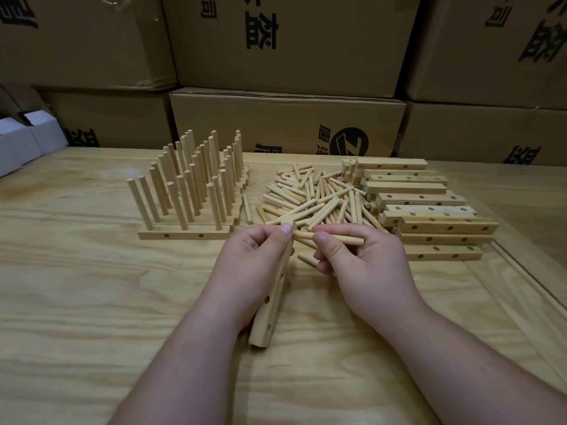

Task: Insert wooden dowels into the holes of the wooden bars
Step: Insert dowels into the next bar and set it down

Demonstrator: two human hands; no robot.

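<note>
My left hand grips a wooden bar with several holes, held lengthwise toward me above the table. My right hand pinches a wooden dowel lying level, its left tip touching the far end of the bar near my left thumb. Behind the hands lies a heap of loose dowels. To its right is a stack of bars without dowels. On the left stand bars with upright dowels in rows.
All of it sits on a light wooden table. Cardboard boxes form a wall along the far edge. White boxes sit at the far left. A raised edge strip runs along the table's right side.
</note>
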